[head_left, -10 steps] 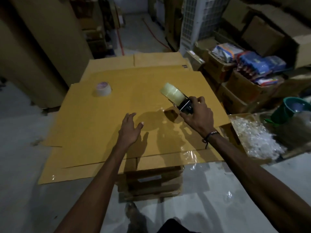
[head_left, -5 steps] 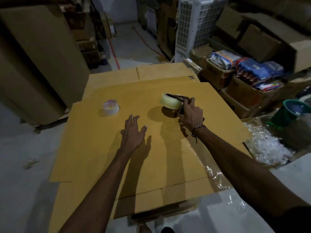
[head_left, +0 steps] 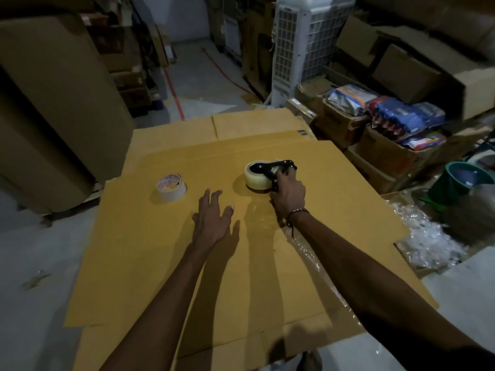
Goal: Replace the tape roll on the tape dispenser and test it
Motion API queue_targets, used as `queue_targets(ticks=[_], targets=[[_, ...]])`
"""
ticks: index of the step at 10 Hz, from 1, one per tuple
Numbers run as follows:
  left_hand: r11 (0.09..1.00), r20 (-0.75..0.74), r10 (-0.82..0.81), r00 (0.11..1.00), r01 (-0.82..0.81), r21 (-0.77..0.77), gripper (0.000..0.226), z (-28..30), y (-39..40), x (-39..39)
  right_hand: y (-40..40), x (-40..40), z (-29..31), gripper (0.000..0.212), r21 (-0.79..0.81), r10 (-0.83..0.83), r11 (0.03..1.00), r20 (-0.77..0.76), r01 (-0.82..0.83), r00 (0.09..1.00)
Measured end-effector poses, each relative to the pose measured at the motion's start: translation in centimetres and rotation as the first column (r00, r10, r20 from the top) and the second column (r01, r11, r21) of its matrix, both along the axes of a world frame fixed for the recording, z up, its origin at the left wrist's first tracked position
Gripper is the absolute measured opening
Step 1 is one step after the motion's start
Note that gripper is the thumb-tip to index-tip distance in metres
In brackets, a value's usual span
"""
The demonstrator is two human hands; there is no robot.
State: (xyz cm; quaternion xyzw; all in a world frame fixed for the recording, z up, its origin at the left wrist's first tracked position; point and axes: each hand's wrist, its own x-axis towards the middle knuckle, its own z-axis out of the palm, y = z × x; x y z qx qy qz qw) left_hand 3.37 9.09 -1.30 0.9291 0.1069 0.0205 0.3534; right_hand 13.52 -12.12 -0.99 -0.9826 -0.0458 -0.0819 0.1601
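The tape dispenser (head_left: 272,174) lies on its side on the flat cardboard sheet (head_left: 166,250), its clear tape roll (head_left: 256,175) loaded. We judge it light and rigid, the roll's face slick, so the black handle is the place to hold. Our right hand (head_left: 288,195) wraps its grip around that handle. Our left hand (head_left: 213,219) hovers flat, fingers spread, holding nothing, near the spent roll (head_left: 171,187).

Bare cardboard sheet (head_left: 160,263) left and near; spare tape roll (head_left: 171,187) and tape dispenser (head_left: 263,175) obstruct far half.
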Motion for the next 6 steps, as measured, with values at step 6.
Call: queue_targets(ticks=[6], targets=[[0.958, 0.285, 0.044, 0.958, -0.122, 0.261, 0.065, -0.2, -0.4, 2.0, -5.7, 2.4, 1.1, 0.053, 0.165, 0.257, 0.940, 0.229, -0.298, 0.939]])
